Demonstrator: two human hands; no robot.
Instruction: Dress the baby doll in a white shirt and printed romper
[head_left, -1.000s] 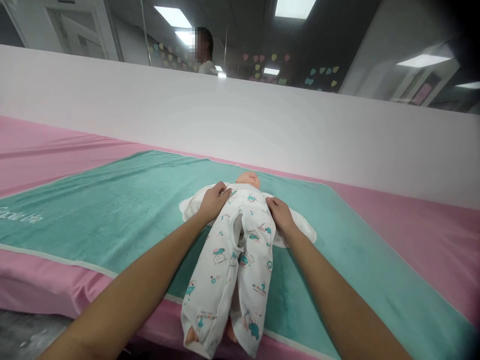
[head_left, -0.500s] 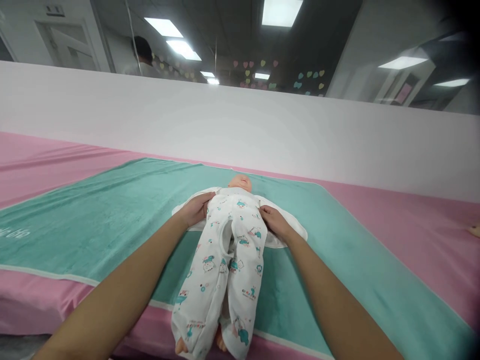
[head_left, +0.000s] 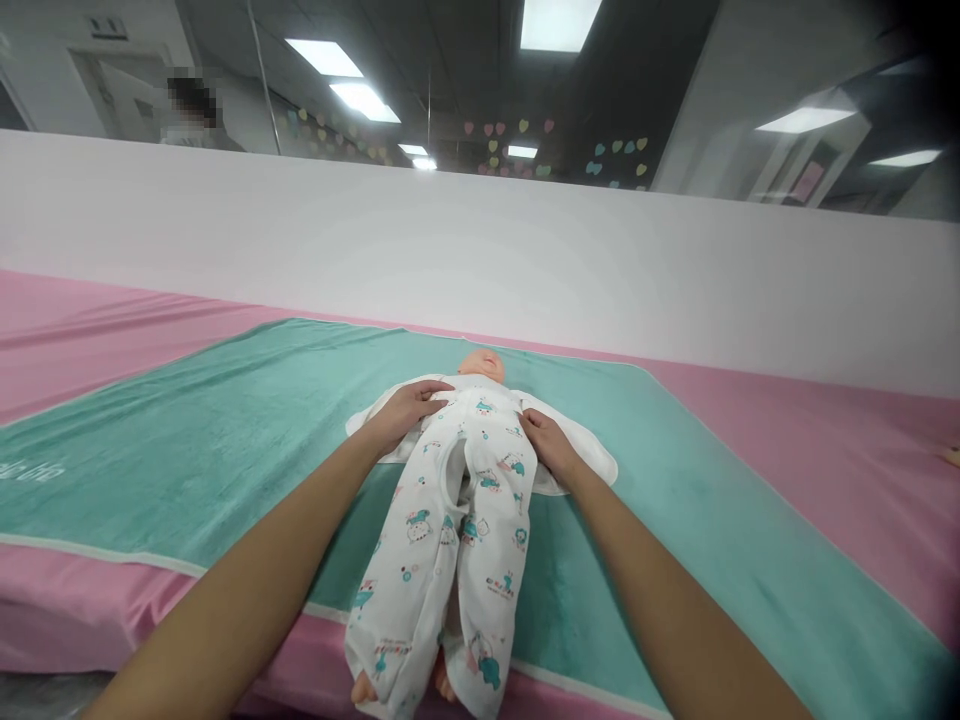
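Observation:
A baby doll's head (head_left: 481, 365) lies face up at the top of a white romper with teal animal prints (head_left: 450, 530), and bare doll feet (head_left: 364, 688) show at the leg ends. Under the doll's torso spreads a white cloth (head_left: 589, 465). My left hand (head_left: 405, 412) rests flat across the cloth and the romper's chest edge, holding nothing I can see. My right hand (head_left: 547, 445) lies on the doll's other side, at the romper's edge, with its fingers together. The doll's arms are hidden.
The doll lies on a teal towel (head_left: 187, 440) over a pink padded mat (head_left: 787, 470). A white panel (head_left: 480, 260) runs behind the mat. Beyond it stands a person (head_left: 191, 115), and paper hearts (head_left: 510, 145) decorate a far wall. Something small, perhaps a fingertip, shows at the mat's right edge (head_left: 951, 457).
My left hand has slid from the doll's side back onto the chest edge of the romper. The background person has moved left. The view has tilted up and levelled since the oldest frame.

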